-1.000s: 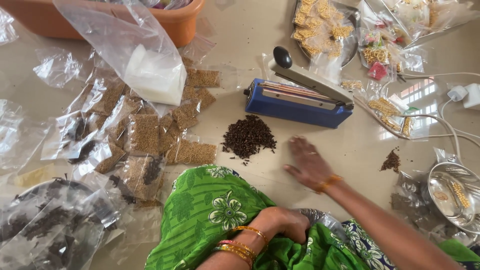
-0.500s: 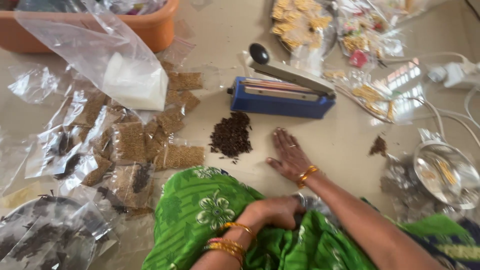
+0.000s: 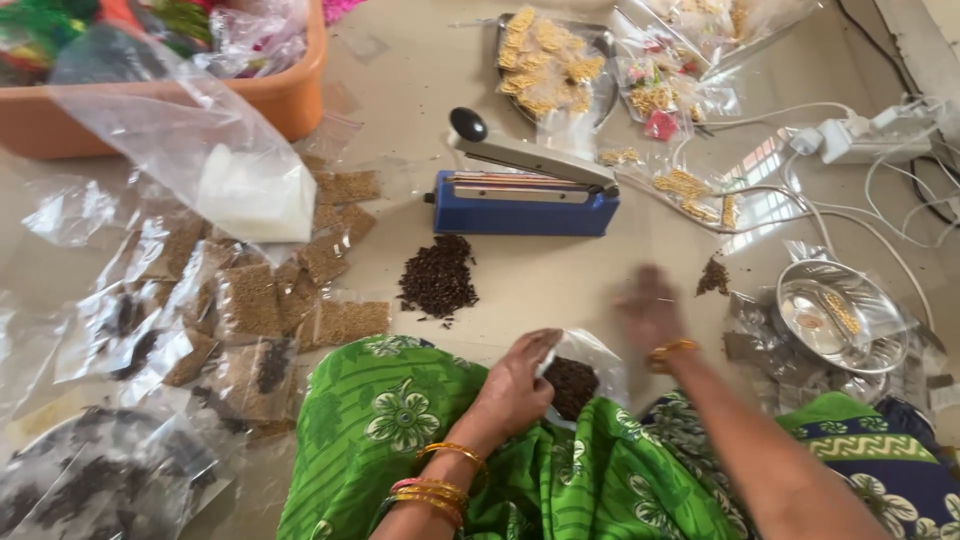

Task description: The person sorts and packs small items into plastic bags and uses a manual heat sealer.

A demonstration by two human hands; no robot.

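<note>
A blue sealer [image 3: 525, 205] with a black knob, an orange tub [image 3: 270, 100], dark brown cloves [image 3: 438, 280]. Green floral cloth [image 3: 400, 440] meets blue cloth [image 3: 900, 480] with a zigzag band. Gold bangles [image 3: 440, 480], a silver bowl [image 3: 835, 315], white cables [image 3: 880, 200].

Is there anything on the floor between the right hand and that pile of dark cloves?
Nothing visible. The right hand, blurred, is over bare floor, and the stretch to the clove pile is open. The blue heat sealer sits behind it.
</note>
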